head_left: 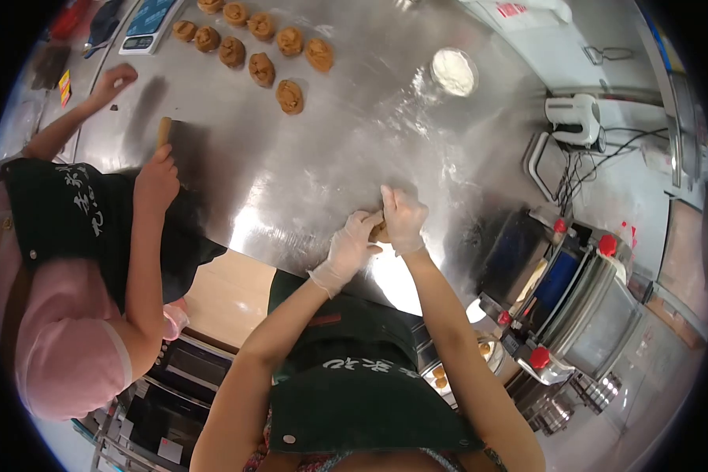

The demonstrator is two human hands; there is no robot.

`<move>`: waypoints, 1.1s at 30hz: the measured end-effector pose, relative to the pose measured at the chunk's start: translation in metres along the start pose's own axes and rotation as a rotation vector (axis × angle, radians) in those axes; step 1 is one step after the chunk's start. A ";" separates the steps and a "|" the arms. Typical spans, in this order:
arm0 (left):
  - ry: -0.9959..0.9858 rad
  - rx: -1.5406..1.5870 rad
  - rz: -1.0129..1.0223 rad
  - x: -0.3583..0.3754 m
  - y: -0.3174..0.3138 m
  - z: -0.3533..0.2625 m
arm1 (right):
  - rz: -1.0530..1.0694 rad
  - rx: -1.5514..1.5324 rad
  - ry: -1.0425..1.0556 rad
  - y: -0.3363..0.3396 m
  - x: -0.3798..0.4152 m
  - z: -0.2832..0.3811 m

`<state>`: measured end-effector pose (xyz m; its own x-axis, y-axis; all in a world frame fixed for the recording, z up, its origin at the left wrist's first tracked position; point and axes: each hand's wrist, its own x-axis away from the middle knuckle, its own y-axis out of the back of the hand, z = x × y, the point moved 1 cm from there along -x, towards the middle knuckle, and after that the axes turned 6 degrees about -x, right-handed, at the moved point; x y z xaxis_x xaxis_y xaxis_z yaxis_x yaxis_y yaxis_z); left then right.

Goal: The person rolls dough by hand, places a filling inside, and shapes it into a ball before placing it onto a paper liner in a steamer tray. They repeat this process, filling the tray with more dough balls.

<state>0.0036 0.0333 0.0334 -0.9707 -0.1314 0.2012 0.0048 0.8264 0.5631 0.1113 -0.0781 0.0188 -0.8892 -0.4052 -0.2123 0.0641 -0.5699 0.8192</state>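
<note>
Both my hands wear clear gloves and meet over the steel table near its front edge. A brown dough piece (380,233) shows between them, mostly covered by the fingers. My left hand (349,248) has its fingers pressed round the left side of the dough. On the right side my right hand (403,219) is curled closed against the same piece. Farther back on the steel table (346,141), several brown dough lumps (261,69) lie in loose rows. A round container of white powder (454,72) stands at the back right.
At the left stands a co-worker in a pink cap (75,366), holding a wooden-handled tool (164,132). A scale (146,27) sits at the back left. To the right are a white mixer (576,122) with cables and a machine with red knobs (570,291).
</note>
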 end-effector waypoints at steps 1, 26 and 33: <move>0.002 0.019 0.035 -0.002 0.001 0.000 | 0.000 -0.021 0.023 0.002 -0.001 -0.005; 0.181 0.195 0.006 -0.005 -0.039 -0.023 | -0.211 0.081 -0.429 0.026 0.042 -0.018; -0.138 0.003 0.088 0.006 -0.043 -0.029 | -0.326 0.022 -0.513 0.032 0.068 -0.014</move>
<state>0.0041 -0.0186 0.0336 -0.9904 0.0178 0.1374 0.0907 0.8329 0.5460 0.0593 -0.1342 0.0229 -0.9667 0.1867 -0.1747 -0.2526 -0.5898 0.7670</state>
